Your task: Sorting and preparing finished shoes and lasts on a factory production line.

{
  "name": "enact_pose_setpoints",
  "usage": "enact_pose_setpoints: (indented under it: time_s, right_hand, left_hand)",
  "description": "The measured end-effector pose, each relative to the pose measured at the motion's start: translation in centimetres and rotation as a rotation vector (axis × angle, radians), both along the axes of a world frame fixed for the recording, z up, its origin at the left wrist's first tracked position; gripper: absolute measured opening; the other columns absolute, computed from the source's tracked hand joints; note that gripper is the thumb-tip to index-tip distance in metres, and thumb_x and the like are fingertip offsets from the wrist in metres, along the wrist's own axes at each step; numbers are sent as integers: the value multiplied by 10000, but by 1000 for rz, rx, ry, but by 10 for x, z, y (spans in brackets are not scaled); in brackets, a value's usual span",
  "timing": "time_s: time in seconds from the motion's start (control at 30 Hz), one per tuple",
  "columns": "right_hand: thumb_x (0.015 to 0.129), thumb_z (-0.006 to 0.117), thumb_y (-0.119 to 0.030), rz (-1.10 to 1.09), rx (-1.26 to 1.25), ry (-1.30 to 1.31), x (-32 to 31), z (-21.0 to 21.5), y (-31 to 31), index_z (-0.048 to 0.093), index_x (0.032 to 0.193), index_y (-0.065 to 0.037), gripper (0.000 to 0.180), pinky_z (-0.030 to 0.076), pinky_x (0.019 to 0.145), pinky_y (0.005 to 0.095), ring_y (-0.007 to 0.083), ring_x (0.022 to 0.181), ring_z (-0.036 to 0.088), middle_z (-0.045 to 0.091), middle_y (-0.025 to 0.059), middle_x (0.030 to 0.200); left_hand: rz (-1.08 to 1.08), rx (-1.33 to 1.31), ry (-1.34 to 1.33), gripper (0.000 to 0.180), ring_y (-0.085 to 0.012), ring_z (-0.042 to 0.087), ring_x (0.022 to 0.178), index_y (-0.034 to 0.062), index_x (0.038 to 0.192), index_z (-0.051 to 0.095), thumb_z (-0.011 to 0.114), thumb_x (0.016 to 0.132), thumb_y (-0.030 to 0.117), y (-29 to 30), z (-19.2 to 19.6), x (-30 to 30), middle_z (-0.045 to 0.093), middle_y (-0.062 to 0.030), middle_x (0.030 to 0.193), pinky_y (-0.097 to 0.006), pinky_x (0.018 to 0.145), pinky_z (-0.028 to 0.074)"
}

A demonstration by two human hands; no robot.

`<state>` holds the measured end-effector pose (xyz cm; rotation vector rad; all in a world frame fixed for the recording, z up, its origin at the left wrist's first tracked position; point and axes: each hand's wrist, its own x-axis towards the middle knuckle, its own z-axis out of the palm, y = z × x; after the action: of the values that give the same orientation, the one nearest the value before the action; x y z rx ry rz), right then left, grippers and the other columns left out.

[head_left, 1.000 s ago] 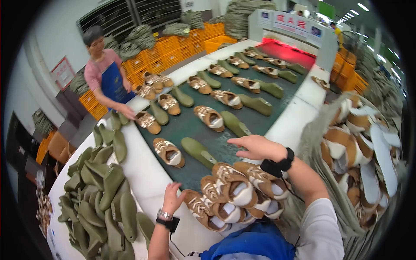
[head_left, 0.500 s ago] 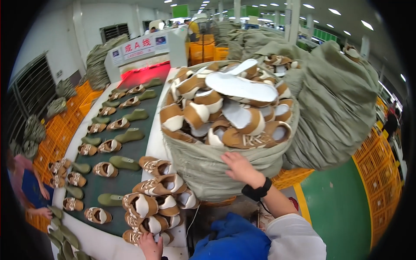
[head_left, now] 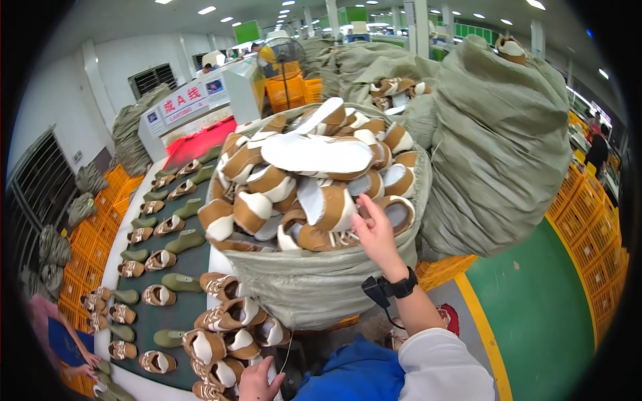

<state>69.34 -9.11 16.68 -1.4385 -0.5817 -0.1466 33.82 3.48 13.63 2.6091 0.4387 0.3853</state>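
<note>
A big grey-green sack point(head_left: 321, 284) stands in front of me, heaped with brown-and-white sneaker uppers point(head_left: 331, 204). One with a flat white bottom point(head_left: 314, 155) lies on top of the heap. My right hand point(head_left: 376, 234), with a black band at the wrist, is at the sack's near right side, fingers stretched over a laced brown shoe point(head_left: 314, 238). It appears to hold nothing. At the lower edge my left hand point(head_left: 259, 382) has its thumb and fingers apart, beside a pile of brown-and-white shoes point(head_left: 231, 314) at the belt's near right corner.
A dark green conveyor belt point(head_left: 150, 297) carries shoes and green shoe lasts point(head_left: 186, 240) in rows. Another person's hands point(head_left: 83, 364) are at lasts on the left. A taller full sack point(head_left: 495, 154) stands right. Orange crates point(head_left: 582, 234) line the green floor point(head_left: 521, 301).
My right hand has moved up from the sack's outer side to the shoes inside its rim. My left hand has lifted off the shoe pile and shifted right. The view has turned slightly right.
</note>
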Motion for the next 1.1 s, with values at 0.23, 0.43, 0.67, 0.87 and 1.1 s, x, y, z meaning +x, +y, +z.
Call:
enact_pose_setpoints:
  time_s: [0.23, 0.43, 0.67, 0.87, 1.1]
  right_hand:
    - [734, 586, -64, -237, -845, -576, 21, -12, -78, 599, 928, -35, 197, 479, 679, 408, 310, 809, 583, 619, 102, 849]
    - [705, 590, -79, -85, -974, -485, 26, -22, -75, 623, 923, -53, 222, 486, 691, 382, 308, 809, 601, 638, 125, 872]
    - [696, 581, -160, -32, -702, -353, 25, 33, -62, 630, 858, -57, 199, 494, 619, 374, 299, 660, 622, 640, 128, 719]
    - [727, 598, -145, 269, -775, -523, -8, 71, -47, 634, 906, -34, 214, 488, 588, 335, 269, 636, 618, 633, 131, 732]
    - [810, 623, -150, 753, -406, -115, -115, 19, 9, 582, 1026, -13, 259, 483, 560, 286, 202, 590, 617, 642, 132, 752]
  left_hand:
    - [-201, 127, -109, 505, -379, 436, 1116, 13, 1149, 505, 695, 695, 126, 18, 4, 106, 492, -195, 1143, -456, 952, 350]
    - [-205, 458, -272, 482, -329, 514, 984, 26, 1101, 534, 701, 685, 203, 16, 11, 210, 531, -162, 1018, -414, 896, 388]
    - [-335, 415, -117, 324, -264, 518, 849, 71, 956, 582, 685, 669, 181, 13, -10, 186, 526, -97, 828, -401, 900, 377]
    - [-225, 90, -208, 373, -343, 503, 960, 32, 1024, 574, 686, 723, 221, 14, -14, 162, 570, -138, 989, -424, 898, 385]
    - [-163, -1141, -510, 716, -205, 453, 1151, 6, 1244, 452, 778, 663, 268, -2, -21, 80, 494, -97, 1234, -348, 979, 351]
